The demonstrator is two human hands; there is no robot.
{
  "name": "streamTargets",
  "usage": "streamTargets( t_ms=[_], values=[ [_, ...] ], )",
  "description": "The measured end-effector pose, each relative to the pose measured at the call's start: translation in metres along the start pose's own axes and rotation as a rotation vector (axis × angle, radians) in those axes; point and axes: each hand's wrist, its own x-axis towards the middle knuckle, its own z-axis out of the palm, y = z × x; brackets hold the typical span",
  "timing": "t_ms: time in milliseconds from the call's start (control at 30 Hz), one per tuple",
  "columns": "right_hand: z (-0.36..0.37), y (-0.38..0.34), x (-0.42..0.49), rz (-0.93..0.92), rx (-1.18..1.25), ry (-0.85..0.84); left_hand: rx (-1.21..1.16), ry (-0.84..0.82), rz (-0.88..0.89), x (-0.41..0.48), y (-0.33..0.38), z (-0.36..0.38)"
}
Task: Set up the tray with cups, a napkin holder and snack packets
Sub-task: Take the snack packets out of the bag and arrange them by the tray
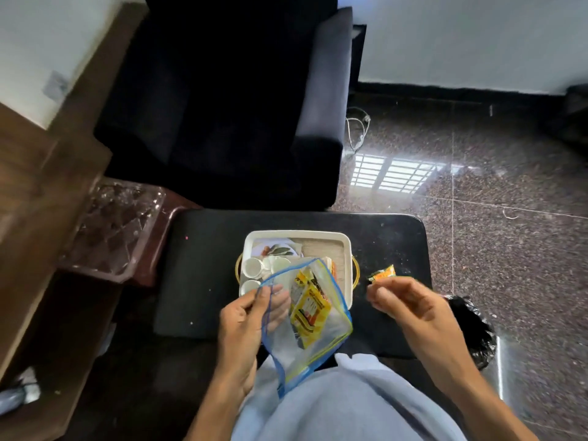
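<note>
A white tray point(318, 236) with gold handles sits on a black low table point(206, 265). White cups point(253, 267) lie in its left half, partly hidden. My left hand point(251, 316) pinches the open rim of a clear zip bag point(318, 338) with a blue and yellow edge, held over the tray's near side. Yellow snack packets point(310, 308) show inside the bag. My right hand point(404, 300) hovers to the right of the tray and holds a small orange snack packet point(383, 274) by its near end at the fingertips. No napkin holder is clearly visible.
A dark armchair point(222, 100) stands behind the table. A clear plastic container point(114, 227) rests on a wooden ledge at the left. A black bag point(471, 332) lies on the speckled floor at the right. My lap in pale cloth fills the bottom.
</note>
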Motion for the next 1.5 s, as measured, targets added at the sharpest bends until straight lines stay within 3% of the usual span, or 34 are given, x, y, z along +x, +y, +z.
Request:
streamTargets(
  t_ms=[100, 200, 267, 333, 400, 467, 533, 567, 667, 800, 967, 1067, 1167, 1300, 1400, 1500],
  values=[
    [0.043, -0.027, -0.014, -0.201, -0.342, -0.294, 0.041, -0.074, 0.004, 0.008, 0.005, -0.005],
    [0.081, -0.019, 0.001, -0.375, -0.949, -0.563, 0.104, -0.148, 0.021, 0.012, 0.007, -0.013],
    [0.105, -0.006, 0.016, -0.376, -1.333, -0.744, 0.155, -0.178, 0.055, 0.014, 0.009, -0.022],
    [0.129, 0.001, 0.023, -0.361, -1.586, -0.810, 0.194, -0.218, 0.092, 0.017, 0.011, -0.033],
    [0.150, 0.007, 0.025, -0.319, -1.734, -0.679, 0.241, -0.262, 0.126, 0.020, 0.014, -0.044],
    [0.166, 0.016, 0.026, -0.303, -1.715, -0.479, 0.321, -0.284, 0.187, 0.024, 0.015, -0.055],
    [0.175, 0.026, 0.023, -0.196, -1.523, -0.501, 0.358, -0.296, 0.209, 0.028, 0.015, -0.064],
    [0.178, 0.028, 0.024, -0.179, -1.562, -0.587, 0.358, -0.304, 0.205, 0.029, 0.015, -0.068],
    [0.181, 0.023, 0.027, 0.021, -1.542, -0.574, 0.372, -0.323, 0.215, 0.032, 0.015, -0.078],
    [0.190, 0.026, 0.032, 0.057, -1.477, -0.588, 0.415, -0.324, 0.227, 0.034, 0.016, -0.088],
    [0.201, 0.016, 0.024, -0.142, -1.427, -0.673, 0.425, -0.312, 0.251, 0.036, 0.022, -0.097],
    [0.202, 0.007, 0.017, -0.278, -1.568, -0.711, 0.398, -0.301, 0.233, 0.037, 0.024, -0.103],
    [0.194, -0.007, 0.010, -0.559, -1.613, -0.777, 0.393, -0.267, 0.244, 0.039, 0.022, -0.108],
    [0.169, -0.018, 0.004, -0.856, -1.410, -0.659, 0.401, -0.232, 0.249, 0.040, 0.019, -0.110],
    [0.153, -0.032, 0.002, -0.891, -1.214, -0.568, 0.419, -0.233, 0.250, 0.039, 0.017, -0.107],
    [0.139, -0.048, 0.004, -1.027, -1.244, -0.597, 0.382, -0.267, 0.229, 0.037, 0.019, -0.099]
  ],
)
